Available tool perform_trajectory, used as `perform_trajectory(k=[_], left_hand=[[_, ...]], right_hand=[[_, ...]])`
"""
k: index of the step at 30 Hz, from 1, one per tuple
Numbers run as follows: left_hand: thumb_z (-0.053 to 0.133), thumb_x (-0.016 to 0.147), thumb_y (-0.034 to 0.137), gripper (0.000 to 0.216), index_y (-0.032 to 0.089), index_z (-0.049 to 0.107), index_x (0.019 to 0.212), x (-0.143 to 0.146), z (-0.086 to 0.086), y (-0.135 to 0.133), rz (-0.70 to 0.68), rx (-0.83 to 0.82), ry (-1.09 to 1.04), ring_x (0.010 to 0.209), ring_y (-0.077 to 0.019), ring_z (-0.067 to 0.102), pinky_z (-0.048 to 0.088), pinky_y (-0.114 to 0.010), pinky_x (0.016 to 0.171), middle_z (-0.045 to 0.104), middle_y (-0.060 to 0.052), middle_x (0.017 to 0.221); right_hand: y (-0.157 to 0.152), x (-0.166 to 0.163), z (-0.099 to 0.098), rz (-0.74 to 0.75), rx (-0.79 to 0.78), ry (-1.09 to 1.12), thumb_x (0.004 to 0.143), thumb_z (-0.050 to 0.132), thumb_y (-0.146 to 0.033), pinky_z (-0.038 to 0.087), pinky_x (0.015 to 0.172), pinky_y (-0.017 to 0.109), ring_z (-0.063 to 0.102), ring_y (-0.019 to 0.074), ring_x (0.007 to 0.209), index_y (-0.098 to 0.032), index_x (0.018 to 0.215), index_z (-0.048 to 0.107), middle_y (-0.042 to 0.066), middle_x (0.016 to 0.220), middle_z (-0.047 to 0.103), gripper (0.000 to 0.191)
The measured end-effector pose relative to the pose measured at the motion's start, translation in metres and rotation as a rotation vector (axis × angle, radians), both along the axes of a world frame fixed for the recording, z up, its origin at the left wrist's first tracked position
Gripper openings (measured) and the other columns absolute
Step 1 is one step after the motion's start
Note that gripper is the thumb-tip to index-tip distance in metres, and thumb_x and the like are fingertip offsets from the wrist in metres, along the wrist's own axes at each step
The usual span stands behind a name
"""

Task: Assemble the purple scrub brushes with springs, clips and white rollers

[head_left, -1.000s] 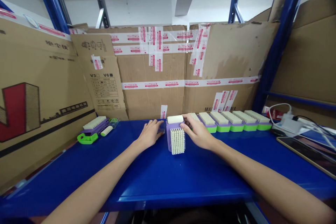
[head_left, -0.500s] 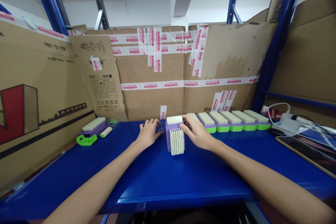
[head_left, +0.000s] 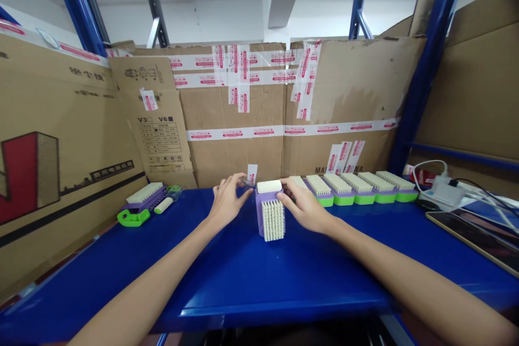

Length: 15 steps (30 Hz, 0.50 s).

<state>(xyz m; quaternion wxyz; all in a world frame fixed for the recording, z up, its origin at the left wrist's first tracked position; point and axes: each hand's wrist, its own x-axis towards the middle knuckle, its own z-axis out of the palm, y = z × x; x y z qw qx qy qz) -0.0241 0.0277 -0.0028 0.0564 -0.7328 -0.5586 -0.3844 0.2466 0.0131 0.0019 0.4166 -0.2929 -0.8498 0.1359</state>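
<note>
A purple scrubbing brush stands upright on the blue shelf, its cream bristles facing me. Across its top sits a cream roller. My right hand grips the brush from the right, thumb on the front near the roller. To its left, my left hand pinches a clear plastic piece between thumb and fingers. That piece is raised off the shelf beside the top left corner of the brush; whether they touch, I cannot tell.
Several green-and-purple brushes line the back right. A phone and a white charger with cables lie further right. At the left are another brush, a green frame and a loose roller. Cardboard walls the back.
My left hand has lifted the clear plastic piece from shelf level up to the height of the roller. My right hand and the brush have hardly moved.
</note>
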Motion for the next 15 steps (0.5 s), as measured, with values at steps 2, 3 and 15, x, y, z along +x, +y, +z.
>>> perform_trajectory(k=[2, 3, 15], left_hand=[[0.070, 0.101, 0.035, 0.036, 0.030, 0.058, 0.134, 0.001, 0.003, -0.002, 0.013, 0.017, -0.017, 0.110, -0.0283, 0.062, 0.039, -0.044, 0.098, 0.075, -0.004, 0.117], [0.070, 0.101, 0.035, 0.035, 0.030, 0.058, 0.134, 0.002, 0.004, -0.002, 0.018, 0.020, -0.026, 0.110, -0.0284, 0.062, 0.039, -0.044, 0.098, 0.075, -0.004, 0.116], [0.063, 0.102, 0.035, 0.027, 0.027, 0.062, 0.128, -0.003, -0.007, 0.006, -0.094, -0.087, 0.033, 0.110, -0.0284, 0.067, 0.043, -0.047, 0.101, 0.076, -0.005, 0.114]], right_hand=[[0.000, 0.000, 0.000, 0.004, -0.006, 0.003, 0.113, 0.045, -0.048, 0.052, 0.081, 0.041, 0.069, 0.0257, 0.091, -0.023, 0.131, 0.056, 0.008, 0.104, 0.073, 0.033], [0.000, 0.000, 0.000, 0.007, -0.009, 0.005, 0.113, 0.045, -0.048, 0.052, 0.081, 0.041, 0.069, 0.0256, 0.091, -0.023, 0.132, 0.056, 0.008, 0.104, 0.073, 0.033], [-0.001, 0.000, 0.001, -0.006, 0.007, -0.001, 0.113, 0.046, -0.048, 0.052, 0.080, 0.040, 0.070, 0.0256, 0.090, -0.022, 0.132, 0.056, 0.008, 0.103, 0.073, 0.033]])
